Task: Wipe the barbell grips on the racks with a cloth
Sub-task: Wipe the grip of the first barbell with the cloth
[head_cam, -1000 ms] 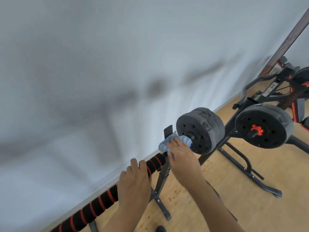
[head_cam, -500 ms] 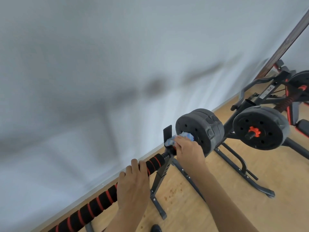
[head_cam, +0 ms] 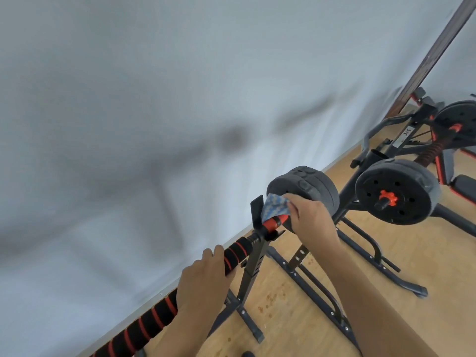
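The right hand [head_cam: 313, 220] pinches a blue and white cloth [head_cam: 275, 207] between thumb and curled fingers and holds it against the far end of the bar, just above the red collar [head_cam: 273, 222] next to the gray weight plates [head_cam: 304, 189]. The left hand [head_cam: 203, 282] is wrapped around the black and red foam grip [head_cam: 152, 323], fingers curled over the top, holding the barbell where it rests in the hook of the rack [head_cam: 253, 256].

The bar runs from the near left corner of the view up to the plates in the middle, along the pale wall [head_cam: 154, 124]. The cloth sits at the short stretch of bar between the rack hook and the plates, touching the collar, apart from the long foam section under the left hand.

Judging from this, the wiping is at the plate end of this bar. The pictures cannot tell whether the foam grip nearer the person is already clean; no streaks or damp marks show. A second barbell [head_cam: 396, 194] with an orange nut sits on another stand to the right, well apart from both hands, and its grips look untouched at this moment, so a fair share of the job seems left
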{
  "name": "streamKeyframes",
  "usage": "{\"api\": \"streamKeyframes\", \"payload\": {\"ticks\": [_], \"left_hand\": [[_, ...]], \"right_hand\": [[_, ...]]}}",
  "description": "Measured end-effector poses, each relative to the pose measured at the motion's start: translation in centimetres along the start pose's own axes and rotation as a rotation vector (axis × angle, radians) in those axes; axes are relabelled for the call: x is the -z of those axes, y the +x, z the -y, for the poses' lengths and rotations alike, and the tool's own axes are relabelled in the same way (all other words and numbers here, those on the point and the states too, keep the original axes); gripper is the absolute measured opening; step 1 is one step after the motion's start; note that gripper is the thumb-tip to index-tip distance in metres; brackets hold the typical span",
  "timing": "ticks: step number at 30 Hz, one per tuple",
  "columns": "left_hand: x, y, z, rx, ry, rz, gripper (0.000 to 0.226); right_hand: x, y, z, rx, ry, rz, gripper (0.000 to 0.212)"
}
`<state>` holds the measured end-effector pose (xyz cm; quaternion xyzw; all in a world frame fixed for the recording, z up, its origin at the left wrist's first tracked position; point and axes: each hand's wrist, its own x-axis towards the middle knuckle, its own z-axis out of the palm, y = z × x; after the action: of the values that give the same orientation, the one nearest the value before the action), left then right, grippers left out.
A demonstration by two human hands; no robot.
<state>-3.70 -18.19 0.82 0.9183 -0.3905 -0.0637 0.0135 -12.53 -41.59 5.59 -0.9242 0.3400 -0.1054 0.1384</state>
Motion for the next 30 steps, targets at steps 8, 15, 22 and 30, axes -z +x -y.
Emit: {"api": "streamKeyframes", "payload": {"ticks": [8,15,22,30], "left_hand": [[0.4,3.5,2.8,0.081,-0.607,0.387,0.037],[2.3,4.6,3.4,0.094,-0.953,0.734,0.054],[0.7,2.6,1.2,-0.034,-0.143,0.119,0.036],[-0.4,2.3,0.6,-0.033,-0.039,0.018,0.040]], "right_hand": [[-2.2,-0.8,-0.1,-0.055,0.053,0.015,0.029],[-3.7,-3.5,5.1,0.069,-0.006,0.125,0.027],[-2.6,0.7,-1.3,-0.067,-0.032,0.120,0.032],[-4.3,-2.6,3.4,0.125,0.168,0.100,0.030]]}}
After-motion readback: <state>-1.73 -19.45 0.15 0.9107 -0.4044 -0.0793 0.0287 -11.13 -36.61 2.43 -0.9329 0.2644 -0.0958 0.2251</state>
